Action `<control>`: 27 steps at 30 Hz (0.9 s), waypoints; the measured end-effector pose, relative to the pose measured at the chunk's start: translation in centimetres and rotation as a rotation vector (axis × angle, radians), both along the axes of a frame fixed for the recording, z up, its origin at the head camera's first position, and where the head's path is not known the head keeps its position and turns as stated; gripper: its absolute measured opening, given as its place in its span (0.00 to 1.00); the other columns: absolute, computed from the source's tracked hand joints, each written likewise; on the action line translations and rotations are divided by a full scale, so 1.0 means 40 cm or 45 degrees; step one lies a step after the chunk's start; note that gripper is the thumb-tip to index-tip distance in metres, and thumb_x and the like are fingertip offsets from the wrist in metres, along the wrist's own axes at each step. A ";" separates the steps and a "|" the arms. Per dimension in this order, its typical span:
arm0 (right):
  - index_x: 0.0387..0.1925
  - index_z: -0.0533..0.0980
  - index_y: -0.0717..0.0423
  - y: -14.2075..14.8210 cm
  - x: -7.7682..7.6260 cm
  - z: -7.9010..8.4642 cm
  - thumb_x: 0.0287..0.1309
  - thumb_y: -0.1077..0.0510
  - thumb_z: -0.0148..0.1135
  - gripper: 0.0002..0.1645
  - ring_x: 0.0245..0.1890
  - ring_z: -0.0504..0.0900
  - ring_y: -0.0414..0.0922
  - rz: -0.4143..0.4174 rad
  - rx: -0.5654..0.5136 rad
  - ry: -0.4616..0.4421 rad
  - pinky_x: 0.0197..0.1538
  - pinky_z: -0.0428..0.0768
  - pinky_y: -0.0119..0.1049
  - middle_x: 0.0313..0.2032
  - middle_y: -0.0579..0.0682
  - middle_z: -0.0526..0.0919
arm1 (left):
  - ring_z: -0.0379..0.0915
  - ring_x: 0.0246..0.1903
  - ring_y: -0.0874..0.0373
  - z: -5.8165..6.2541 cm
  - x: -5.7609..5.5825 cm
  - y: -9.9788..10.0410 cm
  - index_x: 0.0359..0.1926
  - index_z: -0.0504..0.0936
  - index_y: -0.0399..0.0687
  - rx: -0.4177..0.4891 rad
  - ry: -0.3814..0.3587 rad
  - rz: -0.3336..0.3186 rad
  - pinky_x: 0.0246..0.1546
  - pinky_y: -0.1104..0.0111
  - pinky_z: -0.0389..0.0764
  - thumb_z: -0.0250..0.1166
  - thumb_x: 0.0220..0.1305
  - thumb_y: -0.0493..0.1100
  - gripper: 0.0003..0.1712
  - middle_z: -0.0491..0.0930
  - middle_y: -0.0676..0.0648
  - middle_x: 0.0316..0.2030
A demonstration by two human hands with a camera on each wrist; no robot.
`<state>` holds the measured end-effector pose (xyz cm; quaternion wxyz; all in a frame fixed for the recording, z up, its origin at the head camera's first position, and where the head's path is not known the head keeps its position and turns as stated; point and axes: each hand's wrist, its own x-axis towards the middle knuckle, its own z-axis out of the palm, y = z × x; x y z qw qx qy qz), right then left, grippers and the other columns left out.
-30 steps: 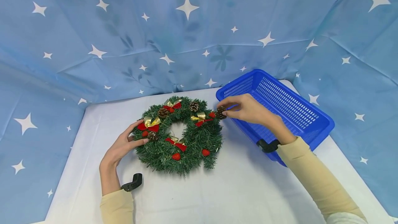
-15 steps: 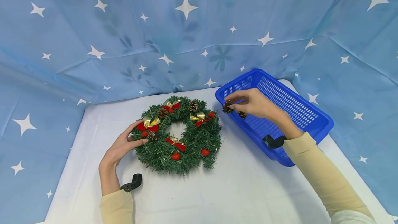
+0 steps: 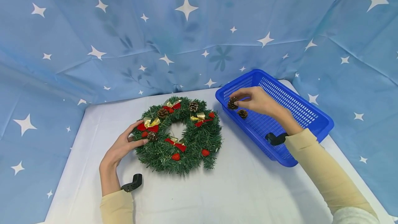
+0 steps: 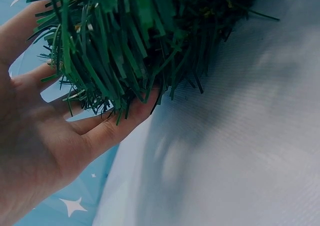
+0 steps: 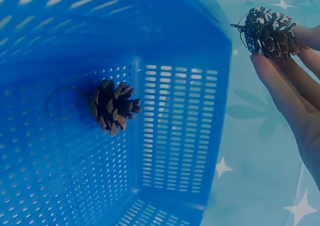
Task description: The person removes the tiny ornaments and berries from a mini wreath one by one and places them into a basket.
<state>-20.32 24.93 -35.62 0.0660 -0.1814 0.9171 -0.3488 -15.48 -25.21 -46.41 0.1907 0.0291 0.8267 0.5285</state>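
In the head view my right hand pinches a brown pine cone over the left end of a blue plastic basket. The right wrist view shows this held pine cone between thumb and fingers, with a thin wire loop at its tip. Inside the basket lies a second pine cone, its wire loop out to one side. My left hand grips the left edge of a green Christmas wreath, thumb on top. From the left wrist, fingers curve round the green tinsel.
On the wreath sit red and gold bows, red berries and several pine cones. A white cloth covers the table. Behind hangs a blue star-patterned curtain.
My right hand has carried the pine cone from the wreath's right edge to the right, over the basket. The second pine cone in the basket has come into view. My left hand stays put.
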 end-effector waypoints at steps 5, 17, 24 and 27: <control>0.57 0.83 0.58 0.013 -0.016 -0.014 0.67 0.63 0.66 0.17 0.54 0.86 0.56 -0.022 0.007 0.006 0.58 0.83 0.53 0.50 0.58 0.88 | 0.48 0.76 0.26 0.002 0.002 -0.001 0.81 0.53 0.75 -0.004 -0.002 0.002 0.65 0.23 0.51 0.73 0.64 0.56 0.51 0.39 0.45 0.83; 0.57 0.82 0.61 0.036 -0.064 -0.074 0.66 0.62 0.67 0.19 0.53 0.86 0.57 -0.043 0.108 0.028 0.56 0.83 0.53 0.50 0.59 0.88 | 0.48 0.76 0.26 0.002 0.004 0.001 0.81 0.54 0.74 0.018 0.002 0.000 0.66 0.24 0.51 0.73 0.65 0.55 0.51 0.39 0.45 0.83; 0.59 0.81 0.63 0.041 -0.094 -0.118 0.68 0.62 0.66 0.20 0.53 0.86 0.56 -0.060 0.143 -0.013 0.55 0.83 0.52 0.51 0.59 0.88 | 0.44 0.76 0.24 0.002 0.007 -0.002 0.81 0.54 0.74 0.025 0.003 -0.003 0.65 0.23 0.51 0.73 0.65 0.55 0.50 0.36 0.49 0.83; 0.59 0.81 0.62 0.040 -0.101 -0.128 0.67 0.62 0.66 0.20 0.53 0.86 0.56 -0.073 0.157 -0.025 0.55 0.84 0.52 0.51 0.59 0.88 | 0.44 0.76 0.24 0.002 0.007 -0.001 0.81 0.54 0.74 0.027 0.003 -0.002 0.65 0.24 0.52 0.73 0.65 0.55 0.50 0.35 0.49 0.83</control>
